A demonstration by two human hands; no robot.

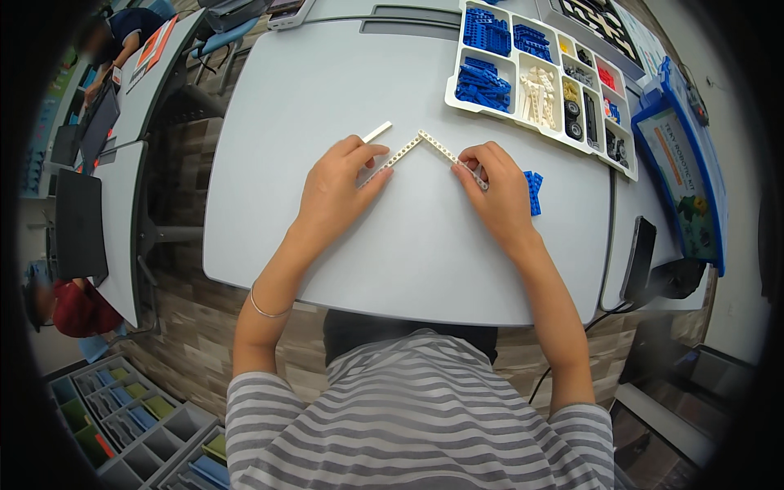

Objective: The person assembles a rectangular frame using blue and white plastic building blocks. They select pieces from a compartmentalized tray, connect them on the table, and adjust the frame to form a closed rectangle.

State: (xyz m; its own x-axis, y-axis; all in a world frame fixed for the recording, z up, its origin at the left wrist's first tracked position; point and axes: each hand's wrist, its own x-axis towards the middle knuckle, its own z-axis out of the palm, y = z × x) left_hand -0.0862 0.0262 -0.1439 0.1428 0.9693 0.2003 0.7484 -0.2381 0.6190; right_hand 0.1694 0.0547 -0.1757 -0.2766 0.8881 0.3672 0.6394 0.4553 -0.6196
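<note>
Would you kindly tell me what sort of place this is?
Probably a classroom or workshop for building kits: a sectioned white tray of plastic pieces on the table, other people at neighbouring desks, and a grey compartmented organiser.

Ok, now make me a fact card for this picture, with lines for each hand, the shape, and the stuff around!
Left hand: holds the left white beam
Right hand: holds the right white beam
Shape: the two beams meet at one end, like an upside-down V
Extra piece: white bar by the left hand; can't tell if they touch
Beside the right hand: blue building parts
Under it all: pale table
Far right: white tray with compartments of blue, white, red and dark pieces
</note>
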